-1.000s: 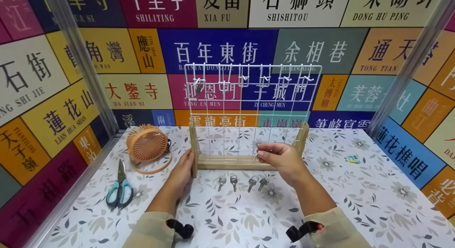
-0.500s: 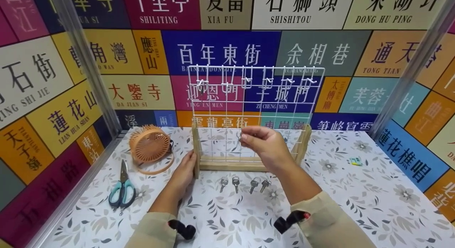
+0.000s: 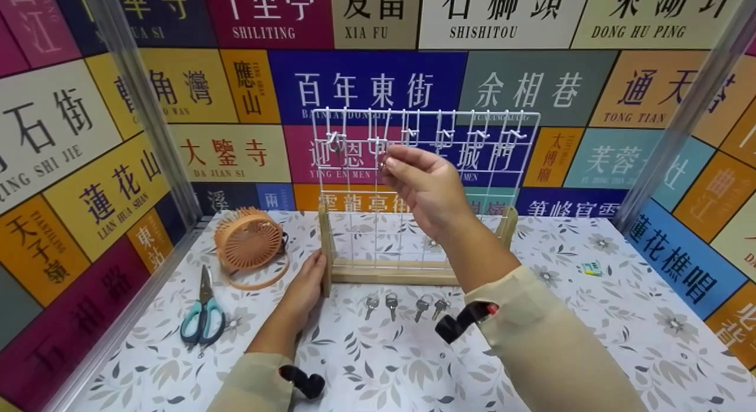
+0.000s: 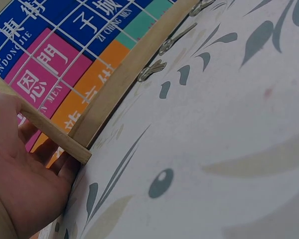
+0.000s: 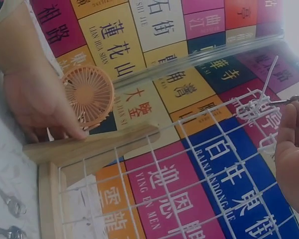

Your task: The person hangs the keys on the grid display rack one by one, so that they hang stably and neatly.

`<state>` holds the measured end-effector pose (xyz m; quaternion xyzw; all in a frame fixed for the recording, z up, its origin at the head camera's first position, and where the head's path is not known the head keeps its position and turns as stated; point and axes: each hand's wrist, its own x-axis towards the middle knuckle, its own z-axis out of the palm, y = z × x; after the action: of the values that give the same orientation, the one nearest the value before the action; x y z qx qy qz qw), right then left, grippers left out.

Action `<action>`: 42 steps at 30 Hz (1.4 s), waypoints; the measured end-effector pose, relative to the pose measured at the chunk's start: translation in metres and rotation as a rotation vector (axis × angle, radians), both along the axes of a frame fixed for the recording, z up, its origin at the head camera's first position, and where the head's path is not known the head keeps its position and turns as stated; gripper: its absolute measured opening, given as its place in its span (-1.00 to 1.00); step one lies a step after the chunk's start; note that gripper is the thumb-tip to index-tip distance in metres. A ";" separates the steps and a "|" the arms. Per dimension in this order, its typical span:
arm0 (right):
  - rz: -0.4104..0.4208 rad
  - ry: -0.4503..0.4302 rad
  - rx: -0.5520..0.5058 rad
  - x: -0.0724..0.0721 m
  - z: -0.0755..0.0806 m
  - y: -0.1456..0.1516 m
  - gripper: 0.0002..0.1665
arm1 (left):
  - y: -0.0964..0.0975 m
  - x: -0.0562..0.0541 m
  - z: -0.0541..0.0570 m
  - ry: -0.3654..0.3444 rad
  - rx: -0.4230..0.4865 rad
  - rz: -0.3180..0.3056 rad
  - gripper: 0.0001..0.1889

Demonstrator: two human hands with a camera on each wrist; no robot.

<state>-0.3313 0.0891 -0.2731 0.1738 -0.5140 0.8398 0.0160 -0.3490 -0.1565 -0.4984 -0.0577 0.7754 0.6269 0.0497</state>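
A white wire grid rack (image 3: 348, 170) stands upright in a wooden frame, with a row of white hooks (image 3: 410, 134) along its top. My left hand (image 3: 304, 285) grips the rack's left wooden post (image 4: 55, 134), thumb in front and fingers behind. Up by the second hook from the left, my right hand (image 3: 428, 190) pinches a small metal key (image 3: 384, 163) between thumb and fingertips; the fingers hide most of it. Another key (image 3: 337, 146) hangs from the leftmost hook. Several keys (image 3: 391, 306) with rings lie in a row on the table before the rack.
An orange fan (image 3: 249, 239) sits left of the rack, behind teal-handled scissors (image 3: 202, 317). A small green-and-white packet (image 3: 590, 268) lies on the right. Sign-patterned panels (image 3: 366, 81) rise behind the flower-patterned table (image 3: 401, 365).
My right hand has risen from the grid's lower part, moving up and left toward the second hook with the pinched key. The left hand keeps its grip on the post.
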 end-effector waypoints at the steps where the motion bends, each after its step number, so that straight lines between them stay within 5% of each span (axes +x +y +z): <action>1: 0.005 0.004 -0.008 0.000 0.002 -0.002 -0.78 | 0.000 0.000 0.000 0.010 -0.007 0.000 -0.20; 16: 0.039 0.014 -0.061 0.001 0.015 -0.010 -0.79 | -0.001 -0.002 0.001 0.002 0.010 0.007 -0.21; 25: 0.018 -0.017 -0.052 -0.006 0.008 -0.009 -0.82 | -0.002 -0.001 0.002 -0.020 0.018 0.013 -0.20; 30: -0.008 -0.036 0.022 -0.003 -0.015 0.007 -0.77 | -0.001 0.000 0.002 0.009 0.015 -0.002 -0.21; 42: -0.068 -0.013 0.173 0.019 -0.096 0.071 -0.80 | 0.000 0.000 0.001 0.008 -0.001 0.000 -0.25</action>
<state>-0.3123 0.1601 -0.3694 0.1515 -0.5904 0.7923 0.0264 -0.3493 -0.1569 -0.4973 -0.0554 0.7757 0.6269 0.0467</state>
